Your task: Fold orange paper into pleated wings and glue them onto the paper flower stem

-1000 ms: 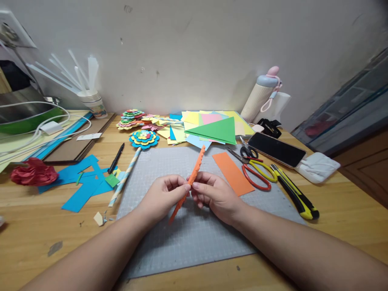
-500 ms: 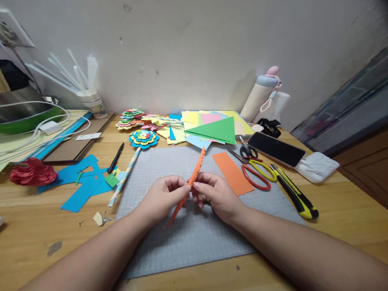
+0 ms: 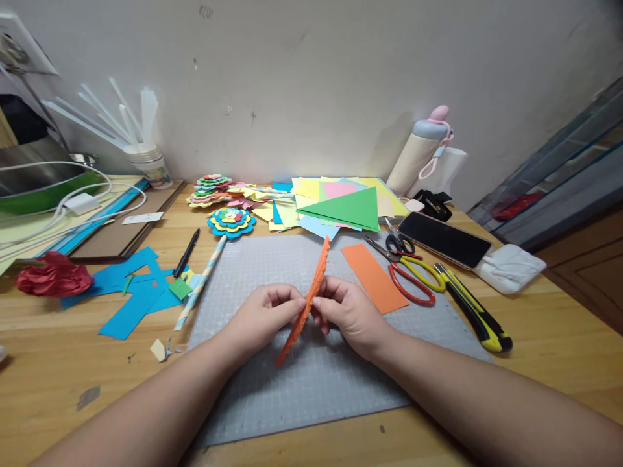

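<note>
A narrow orange paper strip [image 3: 296,333] with a scalloped edge is held tilted above the grey cutting mat [image 3: 263,402]. My left hand [image 3: 272,311] pinches its middle from the left, thumb and fingers closed on it. From the other side my right hand [image 3: 348,314] grips the same spot, its thumb against the paper. Some of the right fingers are hidden behind the strip. Beyond the right hand an orange paper rectangle [image 3: 374,280] lies flat on the mat. Left of the mat is a layered blue and yellow paper flower [image 3: 231,222] on a striped straw [image 3: 200,285].
At the right lie scissors with red and yellow handles [image 3: 411,292], a utility knife [image 3: 474,311] and a phone [image 3: 444,239]. Coloured paper sheets [image 3: 345,206] are piled at the back. On the left are blue paper scraps [image 3: 134,305], a black pen [image 3: 186,253] and crumpled red paper [image 3: 54,275].
The orange strip has turned slightly between my fingers, showing more of its scalloped edge. Its lower end has shifted a little to the right. Both hands stay nearly in place.
</note>
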The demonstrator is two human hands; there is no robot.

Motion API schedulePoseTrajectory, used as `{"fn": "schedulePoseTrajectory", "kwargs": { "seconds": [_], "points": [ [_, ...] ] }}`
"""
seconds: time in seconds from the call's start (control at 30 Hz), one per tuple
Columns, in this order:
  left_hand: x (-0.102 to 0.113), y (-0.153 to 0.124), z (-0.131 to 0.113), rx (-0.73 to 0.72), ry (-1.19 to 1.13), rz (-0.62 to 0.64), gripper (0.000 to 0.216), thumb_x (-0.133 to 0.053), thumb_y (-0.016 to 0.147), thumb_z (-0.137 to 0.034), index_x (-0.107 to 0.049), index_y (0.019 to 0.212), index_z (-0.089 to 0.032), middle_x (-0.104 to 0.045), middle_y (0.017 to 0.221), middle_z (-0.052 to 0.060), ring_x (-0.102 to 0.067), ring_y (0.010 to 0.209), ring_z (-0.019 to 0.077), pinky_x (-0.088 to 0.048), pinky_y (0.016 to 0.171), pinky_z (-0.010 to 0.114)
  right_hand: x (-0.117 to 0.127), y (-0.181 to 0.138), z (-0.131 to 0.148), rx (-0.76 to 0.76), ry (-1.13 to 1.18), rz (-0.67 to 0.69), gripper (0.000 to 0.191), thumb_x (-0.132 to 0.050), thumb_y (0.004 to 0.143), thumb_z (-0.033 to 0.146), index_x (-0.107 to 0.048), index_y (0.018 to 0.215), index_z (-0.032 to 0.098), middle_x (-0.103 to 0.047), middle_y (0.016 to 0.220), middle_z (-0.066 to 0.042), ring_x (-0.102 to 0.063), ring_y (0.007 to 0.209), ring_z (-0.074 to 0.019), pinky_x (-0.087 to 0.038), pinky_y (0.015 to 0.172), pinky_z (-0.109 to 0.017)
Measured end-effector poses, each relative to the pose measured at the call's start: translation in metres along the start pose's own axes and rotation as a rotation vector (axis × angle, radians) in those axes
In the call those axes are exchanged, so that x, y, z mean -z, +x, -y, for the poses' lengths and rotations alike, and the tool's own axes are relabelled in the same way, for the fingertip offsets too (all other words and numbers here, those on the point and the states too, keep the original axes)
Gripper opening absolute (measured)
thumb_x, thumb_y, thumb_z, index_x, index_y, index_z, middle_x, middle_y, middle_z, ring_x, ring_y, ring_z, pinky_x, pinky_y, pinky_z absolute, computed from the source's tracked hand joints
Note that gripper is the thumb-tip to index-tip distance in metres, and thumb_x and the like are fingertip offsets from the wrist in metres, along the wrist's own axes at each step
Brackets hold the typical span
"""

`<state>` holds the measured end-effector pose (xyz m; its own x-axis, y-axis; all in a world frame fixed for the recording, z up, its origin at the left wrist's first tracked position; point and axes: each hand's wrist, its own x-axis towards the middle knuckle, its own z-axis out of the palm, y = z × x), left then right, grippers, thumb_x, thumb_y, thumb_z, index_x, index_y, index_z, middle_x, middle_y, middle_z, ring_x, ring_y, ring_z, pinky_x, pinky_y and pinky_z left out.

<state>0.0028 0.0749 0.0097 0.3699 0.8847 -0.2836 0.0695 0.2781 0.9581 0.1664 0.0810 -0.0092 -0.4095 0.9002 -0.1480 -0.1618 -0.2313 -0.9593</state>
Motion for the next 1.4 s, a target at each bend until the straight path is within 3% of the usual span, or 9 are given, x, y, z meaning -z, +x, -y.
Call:
{"fn": "schedulePoseTrajectory", "kwargs": {
  "seconds": [0.43,0.97,1.4],
  "points": [
    [-0.0021,-0.0007,-0.0029,0.007,0.005,0.011,0.025,-0.065,0.068,-0.038,-0.057,0.062,-0.015,-0.059,0.058,-0.001,-0.048,0.054,0.0092,-0.037,0.054,0.022,-0.0044,-0.0031,0.0025,0.040,-0.045,-0.022,0.016,-0.065,0.070,0.027,-0.055,0.076,0.017,-0.053,0.060,0.005,-0.046,0.047,-0.0061,-0.039,0.041,-0.018],
    [-0.0037,-0.0003,-0.0026,-0.011,-0.062,0.050,0.025,-0.065,0.071,-0.038,-0.058,0.063,-0.015,-0.067,0.064,0.004,-0.062,0.062,0.0137,-0.046,0.060,0.026,-0.0004,-0.0024,-0.0016,0.029,0.088,0.051,0.016,-0.065,0.072,0.028,-0.057,0.082,0.017,-0.057,0.068,0.002,-0.053,0.054,-0.0080,-0.044,0.043,-0.018],
    [-0.0032,-0.0019,-0.0027,0.027,0.006,0.012,0.028,-0.064,0.069,-0.041,-0.056,0.063,-0.015,-0.061,0.060,0.002,-0.050,0.055,0.0107,-0.037,0.054,0.023,-0.0040,-0.0035,0.0031,0.037,-0.047,-0.013,0.016,-0.064,0.072,0.028,-0.054,0.075,0.017,-0.054,0.056,0.005,-0.047,0.044,-0.0063,-0.041,0.042,-0.020]
  ]
}}
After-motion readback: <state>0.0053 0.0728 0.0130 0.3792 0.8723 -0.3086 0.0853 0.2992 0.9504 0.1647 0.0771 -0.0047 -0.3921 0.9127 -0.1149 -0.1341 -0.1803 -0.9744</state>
